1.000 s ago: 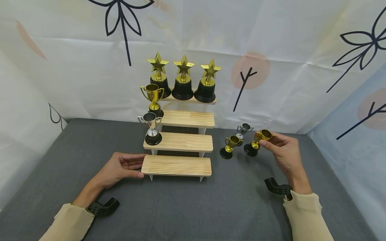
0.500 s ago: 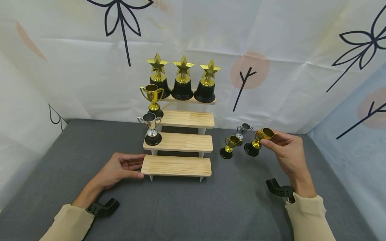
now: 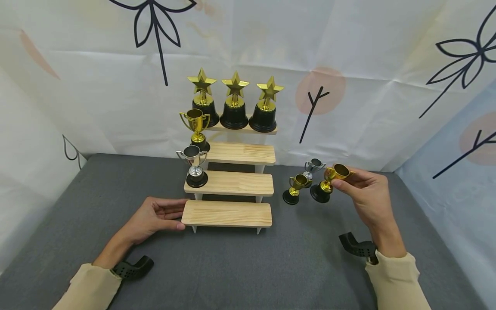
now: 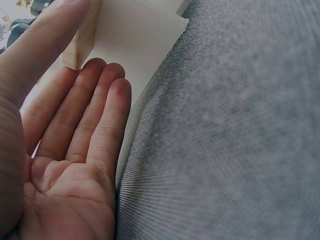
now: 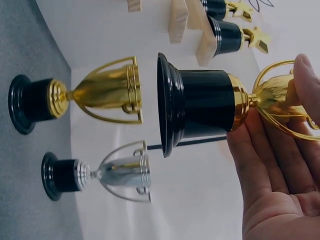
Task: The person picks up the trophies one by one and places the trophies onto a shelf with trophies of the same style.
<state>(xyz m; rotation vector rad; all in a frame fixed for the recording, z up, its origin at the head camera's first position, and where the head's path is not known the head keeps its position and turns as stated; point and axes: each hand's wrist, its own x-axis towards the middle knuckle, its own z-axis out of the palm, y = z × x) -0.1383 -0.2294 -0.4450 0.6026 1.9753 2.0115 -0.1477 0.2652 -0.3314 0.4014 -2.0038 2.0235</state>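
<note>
**In the right hand (image 3: 366, 191): one gold cup (image 5: 206, 102), held clear of the table (image 3: 232, 275)**

Nearest, below both hands: the table, grey and cloth-covered.

Left hand (image 3: 160, 217): well apart from the right; fingers straight, thumb and fingertips at the left end of the lowest shelf (image 3: 226, 213) of a stepped wooden stand (image 3: 228, 183). Pressure, cannot tell.

Right hand: thumb and fingers pinching the gold cup by its bowl and handle.

Risks, as judged: a low leftward swing could knock the second gold cup (image 5: 107, 90) or the silver cup (image 5: 125, 172); a loose pinch on slick metal could let the cup tip or drop; a nudge from the left hand could shake the stand and topple its load.

Gold cup, appearance: roughly upright; shiny bowl, two curved handles, narrow stem, glossy black base with flared foot.

Just left of the right hand: second gold cup, upright; silver cup behind it, upright.

Beyond the left hand, on the stand's left end: shelf silver cup (image 3: 195, 157), then, higher, shelf gold cup (image 3: 196, 120). At the top: three star trophies (image 3: 235, 114) in a row.

Farthest: pale cloth wall (image 3: 271, 38), leaf outlines printed.
</note>
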